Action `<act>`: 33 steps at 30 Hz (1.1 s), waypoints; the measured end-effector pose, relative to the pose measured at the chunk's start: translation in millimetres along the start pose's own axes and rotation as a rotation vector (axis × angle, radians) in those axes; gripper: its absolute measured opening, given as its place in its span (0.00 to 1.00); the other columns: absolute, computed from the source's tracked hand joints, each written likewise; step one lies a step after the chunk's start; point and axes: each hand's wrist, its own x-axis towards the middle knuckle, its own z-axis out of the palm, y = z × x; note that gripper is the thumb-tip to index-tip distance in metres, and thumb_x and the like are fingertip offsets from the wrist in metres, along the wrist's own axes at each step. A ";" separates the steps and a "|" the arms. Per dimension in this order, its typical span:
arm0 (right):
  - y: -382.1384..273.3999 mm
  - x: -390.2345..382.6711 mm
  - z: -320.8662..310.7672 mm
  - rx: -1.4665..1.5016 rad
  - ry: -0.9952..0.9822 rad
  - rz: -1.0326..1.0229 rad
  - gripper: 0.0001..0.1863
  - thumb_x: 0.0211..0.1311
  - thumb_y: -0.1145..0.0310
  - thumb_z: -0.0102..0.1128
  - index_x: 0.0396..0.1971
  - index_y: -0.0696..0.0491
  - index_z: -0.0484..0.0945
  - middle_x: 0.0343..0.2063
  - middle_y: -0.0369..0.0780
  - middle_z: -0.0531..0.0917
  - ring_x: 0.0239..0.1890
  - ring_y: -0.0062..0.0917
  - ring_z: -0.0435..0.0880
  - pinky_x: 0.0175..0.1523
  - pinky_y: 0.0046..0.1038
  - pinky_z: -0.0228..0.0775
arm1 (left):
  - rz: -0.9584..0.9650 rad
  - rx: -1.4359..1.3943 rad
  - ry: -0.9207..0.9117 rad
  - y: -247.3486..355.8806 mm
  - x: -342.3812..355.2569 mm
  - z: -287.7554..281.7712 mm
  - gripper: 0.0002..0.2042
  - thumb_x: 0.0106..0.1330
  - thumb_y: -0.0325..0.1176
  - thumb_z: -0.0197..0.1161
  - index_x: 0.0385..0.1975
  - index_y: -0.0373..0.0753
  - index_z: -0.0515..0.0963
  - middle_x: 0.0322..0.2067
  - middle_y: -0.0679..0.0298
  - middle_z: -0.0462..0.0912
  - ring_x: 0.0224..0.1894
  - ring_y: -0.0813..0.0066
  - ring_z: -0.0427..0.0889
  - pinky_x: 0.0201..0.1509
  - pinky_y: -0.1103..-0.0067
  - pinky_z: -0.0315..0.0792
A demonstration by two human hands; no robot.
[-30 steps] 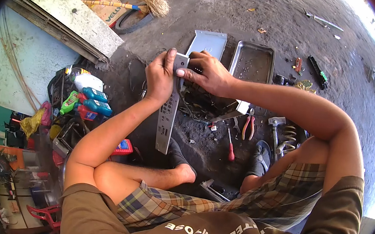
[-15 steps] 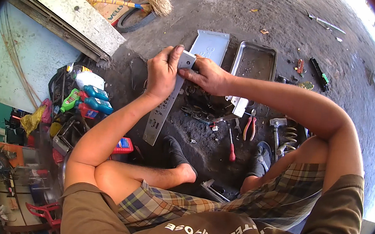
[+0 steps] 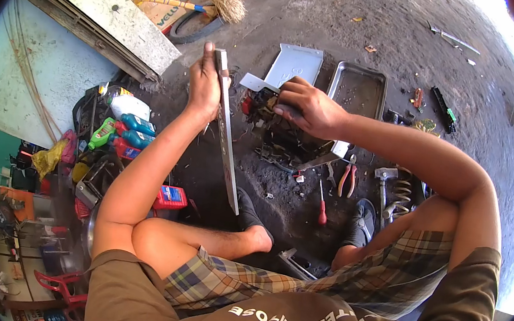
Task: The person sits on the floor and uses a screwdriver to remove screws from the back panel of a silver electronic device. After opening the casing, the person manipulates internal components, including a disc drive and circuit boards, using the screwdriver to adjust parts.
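so: left hand (image 3: 204, 85) closed around the top of a long grey metal panel (image 3: 227, 147), held nearly upright and clear of the dark machine unit (image 3: 285, 135) on the floor. right hand (image 3: 304, 106) rests on top of that unit, fingers curled over it; whether it grips anything, cannot tell. judging by this, the panel is off and the unit stands exposed, its inside work not yet begun. another pale panel (image 3: 293, 63) and a metal tray (image 3: 357, 89) lie just beyond. pliers (image 3: 347, 177), a red screwdriver (image 3: 321, 206) and a coil spring (image 3: 399, 199) near the right knee. bare, oil-stained concrete floor (image 3: 410, 38); bottles (image 3: 124, 129) at left; broom (image 3: 215, 0) and tyre beyond; bright daylight at right.
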 end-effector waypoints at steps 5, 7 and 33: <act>10.3 -12.6 -13.6 -0.044 -0.007 -0.044 0.14 0.73 0.62 0.70 0.35 0.58 0.83 0.40 0.46 0.80 0.49 0.45 0.79 0.56 0.45 0.76 | 0.124 0.227 0.087 22.6 29.5 -27.8 0.30 0.83 0.64 0.54 0.37 0.38 0.81 0.28 0.70 0.80 0.30 0.82 0.77 0.34 0.80 0.74; 9.3 -14.8 -19.8 -0.078 -0.008 -0.080 0.13 0.72 0.63 0.70 0.34 0.57 0.83 0.39 0.46 0.79 0.49 0.45 0.79 0.55 0.45 0.77 | 0.512 0.421 0.096 27.9 53.1 -42.8 0.29 0.85 0.59 0.54 0.43 0.32 0.84 0.33 0.68 0.84 0.36 0.81 0.79 0.43 0.77 0.76; -62.7 4.8 13.8 0.027 -0.275 -0.352 0.15 0.57 0.61 0.73 0.38 0.54 0.83 0.46 0.40 0.79 0.53 0.39 0.80 0.45 0.40 0.87 | 0.518 1.155 -0.632 -120.9 97.2 -14.9 0.17 0.63 0.30 0.76 0.52 0.35 0.87 0.52 0.48 0.89 0.55 0.46 0.89 0.60 0.63 0.84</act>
